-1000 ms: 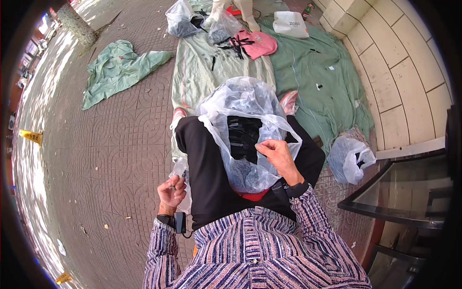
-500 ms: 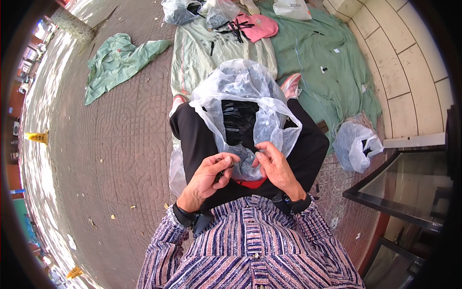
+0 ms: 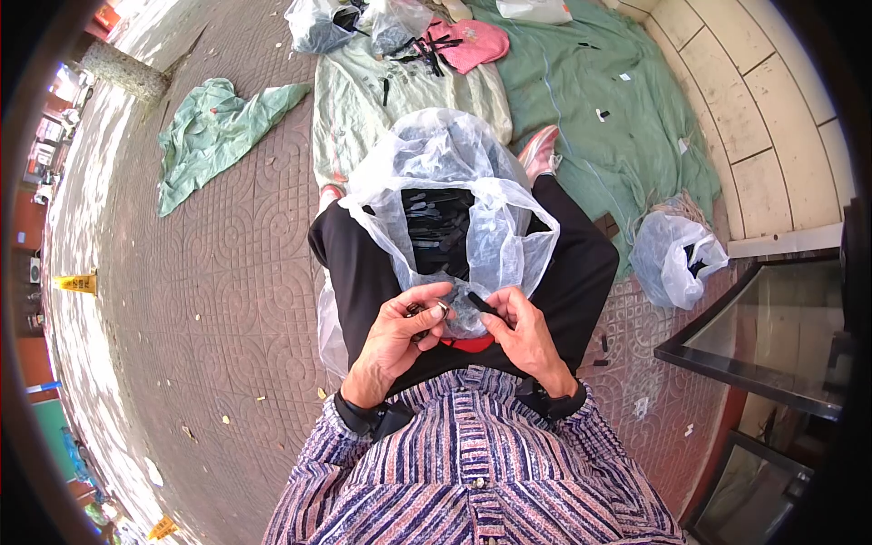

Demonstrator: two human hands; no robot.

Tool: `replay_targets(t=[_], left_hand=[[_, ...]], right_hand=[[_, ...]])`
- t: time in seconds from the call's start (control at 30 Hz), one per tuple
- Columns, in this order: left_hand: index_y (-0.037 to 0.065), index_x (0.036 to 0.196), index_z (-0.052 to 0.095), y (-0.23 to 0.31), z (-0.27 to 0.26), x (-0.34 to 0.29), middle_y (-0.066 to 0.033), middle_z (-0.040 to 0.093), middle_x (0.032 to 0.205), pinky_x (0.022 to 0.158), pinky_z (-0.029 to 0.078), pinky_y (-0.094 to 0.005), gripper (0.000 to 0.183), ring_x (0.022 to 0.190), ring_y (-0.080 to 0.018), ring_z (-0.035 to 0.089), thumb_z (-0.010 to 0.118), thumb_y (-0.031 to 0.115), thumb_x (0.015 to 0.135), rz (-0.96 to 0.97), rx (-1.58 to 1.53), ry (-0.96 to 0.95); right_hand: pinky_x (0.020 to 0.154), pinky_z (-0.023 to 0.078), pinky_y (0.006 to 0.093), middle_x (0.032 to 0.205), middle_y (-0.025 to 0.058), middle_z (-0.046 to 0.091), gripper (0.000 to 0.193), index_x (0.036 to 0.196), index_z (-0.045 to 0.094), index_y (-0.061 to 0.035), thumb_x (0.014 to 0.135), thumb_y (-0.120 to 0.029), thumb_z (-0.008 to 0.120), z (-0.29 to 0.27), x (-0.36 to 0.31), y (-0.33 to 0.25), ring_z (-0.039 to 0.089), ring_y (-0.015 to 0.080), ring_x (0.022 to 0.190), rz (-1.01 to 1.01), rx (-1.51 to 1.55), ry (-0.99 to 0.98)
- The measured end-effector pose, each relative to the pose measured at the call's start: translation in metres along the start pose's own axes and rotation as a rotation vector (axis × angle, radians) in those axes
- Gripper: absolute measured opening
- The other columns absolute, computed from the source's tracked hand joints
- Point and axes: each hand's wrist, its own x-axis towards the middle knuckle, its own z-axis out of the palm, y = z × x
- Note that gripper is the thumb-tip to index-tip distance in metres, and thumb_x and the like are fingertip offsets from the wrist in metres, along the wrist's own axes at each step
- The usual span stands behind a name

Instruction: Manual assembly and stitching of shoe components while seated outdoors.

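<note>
An open translucent plastic bag point(image 3: 504, 232) rests between my legs, its mouth spread wide. Inside lie many small black strips point(image 3: 438, 222). My left hand point(image 3: 391, 341) is curled around several small, dark, shiny metal pieces point(image 3: 420, 313); a ring-like one shows near the thumb tip, but their exact kind is too small to make out. Pinched between the thumb and fingers of my right hand point(image 3: 531, 341) is a short black strip point(image 3: 481, 303), pointing toward the left hand. Both hands hover over the near edge of the bag, close together but apart.
Ahead, a pale woven sack point(image 3: 409, 95) carries a pink cloth item point(image 3: 477, 45) with black strips beside it, and filled plastic bags point(image 3: 318, 27). Green sheeting point(image 3: 599, 154) covers ground to the right. Another plastic bag point(image 3: 668, 263) stands near a black-framed glass panel point(image 3: 763, 318).
My right hand now shows a black strip between its fingers, where none was visible before. The left fingers have shifted, baring more of the metal pieces. The whole view has moved slightly.
</note>
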Motion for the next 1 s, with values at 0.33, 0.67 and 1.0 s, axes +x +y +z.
replay_targets(t=[0.33, 0.67, 1.0], left_hand=[[0.000, 0.104, 0.057, 0.009, 0.009, 0.007, -0.0100, 0.061, 0.078, 0.051, 0.048, -0.0229, 0.022, 0.059, -0.0156, 0.058, 0.058, 0.003, 0.082, 0.029, 0.036, 0.133], [-0.004, 0.098, 0.057, -0.005, -0.003, 0.004, -0.0083, 0.059, 0.066, 0.042, 0.040, -0.0196, 0.019, 0.048, -0.0109, 0.051, 0.060, 0.006, 0.082, 0.149, 0.259, 0.044], [-0.003, 0.092, 0.060, 0.005, 0.012, 0.001, -0.0043, 0.055, 0.063, 0.044, 0.037, -0.0195, 0.016, 0.046, -0.0075, 0.045, 0.065, 0.002, 0.077, 0.210, 0.226, 0.014]], right_hand=[[0.055, 0.043, 0.0227, 0.072, 0.0046, 0.058, 0.020, 0.101, 0.053, -0.0010, 0.082, -0.006, 0.058, 0.004, 0.000, -0.019, 0.053, 0.0068, 0.061, -0.012, 0.017, -0.166], [0.050, 0.038, 0.0164, 0.076, 0.0012, 0.060, 0.018, 0.101, 0.055, 0.0009, 0.085, -0.008, 0.056, 0.003, 0.005, -0.039, 0.048, 0.0027, 0.058, 0.237, 0.429, -0.338], [0.047, 0.035, 0.0178, 0.070, 0.0020, 0.054, 0.016, 0.095, 0.052, 0.0012, 0.086, -0.010, 0.057, -0.008, 0.018, -0.039, 0.047, 0.0048, 0.057, 0.321, 0.472, -0.434]])
